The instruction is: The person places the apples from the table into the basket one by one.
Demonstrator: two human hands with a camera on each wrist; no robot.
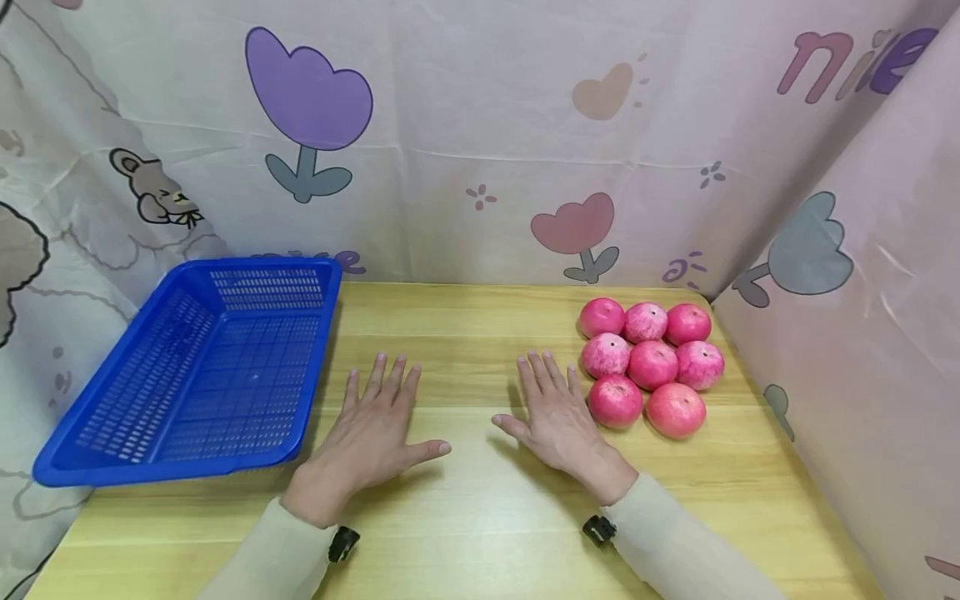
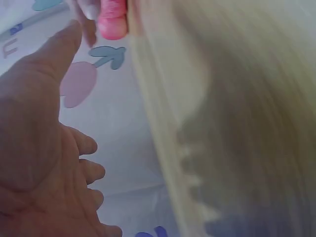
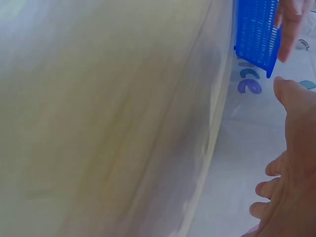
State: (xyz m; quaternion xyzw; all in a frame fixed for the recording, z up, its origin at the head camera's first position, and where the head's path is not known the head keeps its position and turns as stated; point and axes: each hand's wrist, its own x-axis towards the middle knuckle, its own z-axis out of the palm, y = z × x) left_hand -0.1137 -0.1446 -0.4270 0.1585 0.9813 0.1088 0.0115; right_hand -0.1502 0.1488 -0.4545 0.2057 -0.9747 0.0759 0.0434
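Note:
My left hand (image 1: 371,442) is held palm down over the table, fingers straight and thumb spread inward, beside the right rim of a blue plastic basket (image 1: 255,379). Nothing lies in that basket. Opposite it, my right hand (image 1: 558,425) has the same flat pose, holding nothing. Just to its right sits a group of several round pink fruits (image 1: 652,365), some mottled with white; their exact kind is unclear. Shadows under both hands suggest they are slightly raised. The left wrist view catches part of the pink fruits (image 2: 113,27), and the right wrist view a basket corner (image 3: 256,37).
The light wooden table (image 1: 465,517) meets a printed cloth (image 1: 450,125) at the back, which also hangs along both sides. The fruits stand near the table's right edge. Each wrist wears a small black device, one being the left device (image 1: 343,544).

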